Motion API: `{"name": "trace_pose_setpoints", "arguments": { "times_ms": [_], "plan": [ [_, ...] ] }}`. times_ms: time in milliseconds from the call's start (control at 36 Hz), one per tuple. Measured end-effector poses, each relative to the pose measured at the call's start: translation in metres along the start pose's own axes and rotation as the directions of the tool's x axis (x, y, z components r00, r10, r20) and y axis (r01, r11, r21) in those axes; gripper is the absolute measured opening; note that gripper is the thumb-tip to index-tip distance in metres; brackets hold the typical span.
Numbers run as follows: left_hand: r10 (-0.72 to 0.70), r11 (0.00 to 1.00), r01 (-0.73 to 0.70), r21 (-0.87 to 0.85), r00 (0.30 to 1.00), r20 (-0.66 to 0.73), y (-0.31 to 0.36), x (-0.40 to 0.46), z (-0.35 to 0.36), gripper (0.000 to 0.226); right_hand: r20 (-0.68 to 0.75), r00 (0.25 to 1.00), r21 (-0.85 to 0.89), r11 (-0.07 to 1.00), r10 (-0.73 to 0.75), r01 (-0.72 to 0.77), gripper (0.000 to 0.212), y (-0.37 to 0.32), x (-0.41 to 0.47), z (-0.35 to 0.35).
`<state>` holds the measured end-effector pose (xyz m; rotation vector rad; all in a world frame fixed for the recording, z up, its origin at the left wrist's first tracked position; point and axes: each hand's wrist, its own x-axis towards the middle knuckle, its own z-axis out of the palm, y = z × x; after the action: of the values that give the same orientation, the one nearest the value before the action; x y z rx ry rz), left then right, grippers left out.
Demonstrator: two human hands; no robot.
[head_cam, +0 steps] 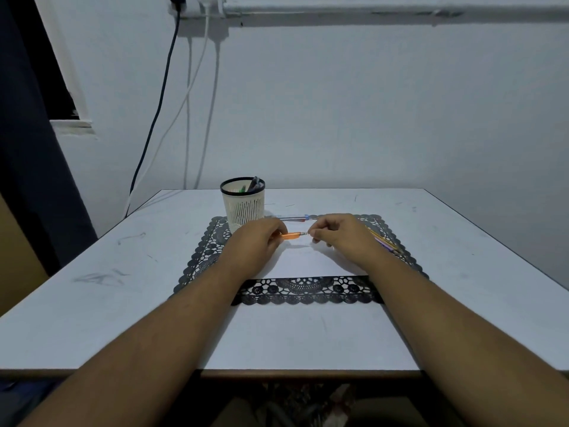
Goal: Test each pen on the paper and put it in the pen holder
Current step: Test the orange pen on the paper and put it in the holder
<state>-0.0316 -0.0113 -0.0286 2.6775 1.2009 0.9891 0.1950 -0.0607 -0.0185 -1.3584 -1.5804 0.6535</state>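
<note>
A pale wall (338,103) with hanging cables (197,97) is seen behind a white table (123,257), on which a black lace mat (304,291) is laid; a sheet of paper (311,260) is spread over the mat's middle. The holder (243,203), a white slotted cup with a dark rim, stands at the mat's far-left corner, and a few pens are already seen inside it. A further pen (292,218) lies crosswise just beyond the hands, and a bundle of pens (386,241) lies at the mat's right side, partly hidden by the right wrist. Above the paper's far part an orange pen (291,235) is held level, its long axis running left to right across the view. Its left end is enclosed by the curled fingers of the left hand (255,241); its right tip is pinched by the fingertips of the right hand (335,234). Whether a cap is being pulled off cannot be told. The paper lies directly below and toward the person from the pen; the holder is just beyond the left hand, which is the nearer to it. It is judged that the pen is yet to be tested, so the tip must first be turned down to the paper.
</note>
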Motion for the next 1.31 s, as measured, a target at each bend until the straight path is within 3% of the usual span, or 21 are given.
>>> {"name": "trace_pose_setpoints", "arguments": {
  "times_ms": [778, 944, 1083, 1167, 1306],
  "plan": [
    [0.002, 1.0, -0.001, -0.021, 1.0, 0.028, -0.003, 0.001, 0.004, 0.011, 0.029, 0.999, -0.113, 0.993, -0.034, 0.037, 0.011, 0.003, 0.003, 0.005],
    [-0.037, 0.999, 0.038, -0.023, 0.999, 0.032, -0.007, 0.001, 0.004, 0.008, -0.032, 0.999, -0.082, 0.997, 0.009, -0.012, 0.01, 0.006, 0.002, 0.0],
    [-0.072, 0.997, 0.073, -0.02, 0.996, 0.044, -0.007, 0.0, 0.003, 0.008, -0.047, 0.999, -0.196, 0.98, 0.011, -0.02, 0.011, 0.007, 0.003, 0.003],
    [-0.043, 0.999, 0.043, 0.001, 0.997, 0.071, -0.006, 0.001, 0.005, 0.009, -0.02, 1.0, -0.282, 0.959, 0.017, -0.022, 0.011, 0.006, 0.004, 0.008],
    [0.002, 0.998, -0.008, 0.068, 0.996, 0.088, -0.007, 0.0, 0.006, 0.011, -0.014, 0.999, -0.248, 0.967, 0.049, -0.051, 0.012, 0.006, 0.011, 0.021]
  ]
}}
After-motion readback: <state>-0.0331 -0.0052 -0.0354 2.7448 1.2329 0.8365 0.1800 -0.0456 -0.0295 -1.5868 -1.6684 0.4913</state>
